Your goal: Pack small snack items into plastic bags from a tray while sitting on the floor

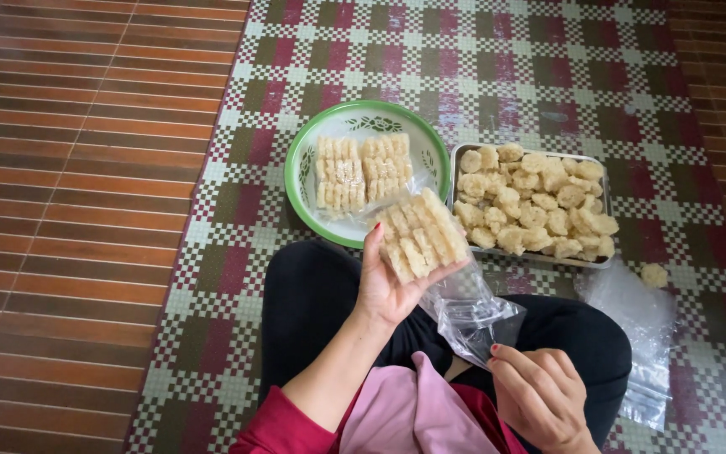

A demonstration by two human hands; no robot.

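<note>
My left hand (pixel 388 282) holds up a clear plastic bag packed with rows of pale crispy snack pieces (pixel 422 235). The bag's loose open end (pixel 472 315) hangs down toward my right hand (pixel 539 391), whose fingers pinch its lower edge. Just beyond the hands sits a white round plate with a green rim (pixel 300 164) carrying two filled packs (pixel 361 172). Right of it a rectangular metal tray (pixel 455 151) is heaped with loose snack pieces (pixel 535 206).
A stack of empty clear bags (pixel 644 345) lies at my right knee, with one stray snack piece (pixel 654 275) on top. I sit cross-legged on a chequered green-and-maroon mat (pixel 531 76); brown striped flooring (pixel 77 193) lies to the left.
</note>
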